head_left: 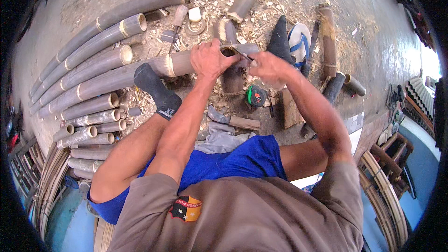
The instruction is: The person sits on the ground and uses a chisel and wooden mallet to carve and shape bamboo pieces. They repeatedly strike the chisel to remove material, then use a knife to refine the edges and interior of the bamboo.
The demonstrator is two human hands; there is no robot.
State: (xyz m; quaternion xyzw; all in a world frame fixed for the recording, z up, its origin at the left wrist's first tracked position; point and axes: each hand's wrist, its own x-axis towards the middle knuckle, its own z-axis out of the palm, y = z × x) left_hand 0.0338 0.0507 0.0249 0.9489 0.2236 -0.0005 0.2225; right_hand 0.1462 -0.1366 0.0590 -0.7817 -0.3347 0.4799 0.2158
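Observation:
A long bamboo pole (128, 75) comes in from the left and lies across a shorter upright-pointing bamboo piece (232, 81). Near its right end the pole has a cut-out opening. My left hand (210, 59) presses down on the pole just left of that opening, its fingers wrapped over the top. My right hand (270, 68), somewhat blurred, grips a thin dark-bladed tool (242, 55), whose tip reaches the opening; whether it is a knife or a chisel I cannot tell. My socked feet (156, 88) stand on either side of the work.
Several bamboo poles (105, 59) lie at the left, with shorter pieces (91, 113) nearer. A green-black tape measure (256, 96), a wooden-handled tool (242, 122), a wood block (290, 108) and a sandal (299, 42) lie around. Wood chips (212, 7) litter the floor.

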